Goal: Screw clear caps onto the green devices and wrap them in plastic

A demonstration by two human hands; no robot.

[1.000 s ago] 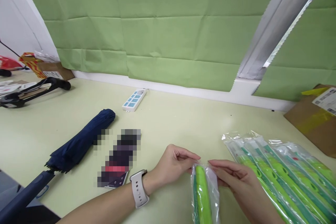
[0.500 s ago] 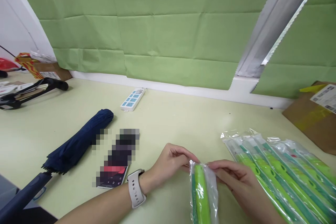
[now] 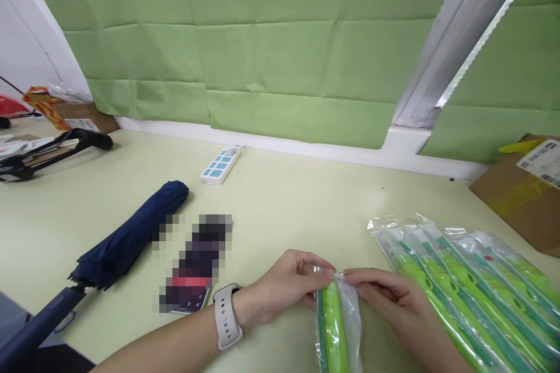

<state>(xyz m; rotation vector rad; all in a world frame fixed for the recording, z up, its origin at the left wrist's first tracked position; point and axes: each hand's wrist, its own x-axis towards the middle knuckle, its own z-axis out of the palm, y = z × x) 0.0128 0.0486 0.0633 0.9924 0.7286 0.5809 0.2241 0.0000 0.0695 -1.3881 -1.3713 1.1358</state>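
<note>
Your left hand (image 3: 280, 288) pinches the top edge of a packet (image 3: 336, 326), thumb and fingertips closed on the clear film. Your right hand (image 3: 389, 303) pinches the same top edge from the other side, fingers also closed on the film. The two sets of fingertips nearly meet at the packet's top.

Packet: a bright green stick with a darker green strip beside it, inside a clear sleeve. It lies lengthwise at the near edge of the counter (image 3: 306, 210), about the middle, with its lower end out of view. Watch (image 3: 227, 317), pale strap, on your left wrist.

Just right of your right hand: a row of like packets (image 3: 459, 280), side by side, slanting toward the near right corner. Cannot tell whether the hand touches the nearest one.

Left of your left hand: phone (image 3: 192, 268), flat on the counter, blurred. Past it, a folded navy umbrella (image 3: 131, 239), handle toward the near left corner.

Power strip (image 3: 221, 165) near the far edge, left of the middle. Brown box (image 3: 520, 198) at the right edge. Black tool (image 3: 52, 151) by the left edge. Green paper (image 3: 280, 58) covers the wall behind the far edge.
</note>
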